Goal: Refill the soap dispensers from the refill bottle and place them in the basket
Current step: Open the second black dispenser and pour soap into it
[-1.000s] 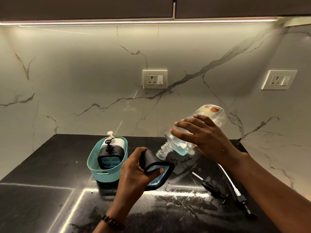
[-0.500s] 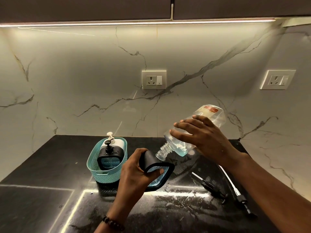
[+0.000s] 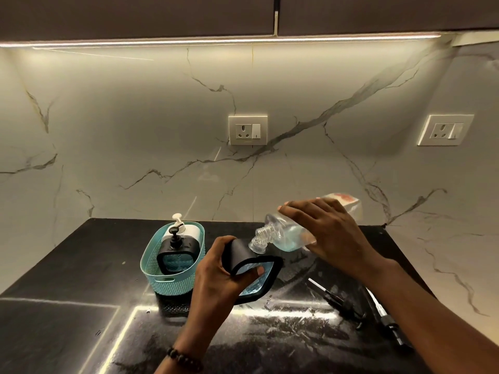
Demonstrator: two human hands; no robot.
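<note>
Pouring at centre frame, the right hand (image 3: 328,236) wraps the tilted clear plastic refill bottle (image 3: 290,233), its neck at the black-framed square soap dispenser (image 3: 253,271) gripped by the left hand (image 3: 218,276) beside the teal woven plastic basket (image 3: 172,268); next, likely, refitting a pump.

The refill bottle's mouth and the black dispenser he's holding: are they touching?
Touching. The head view shows the refill bottle, tilted down, with its threaded mouth meeting the top of the black dispenser, no gap visible.

Wall: marbled panels (image 3: 135,130), far side
Sockets: one (image 3: 248,130) centre, one (image 3: 445,130) right
Counter: dark stone (image 3: 67,265)
Cabinets: dark (image 3: 135,14), overhead
</note>
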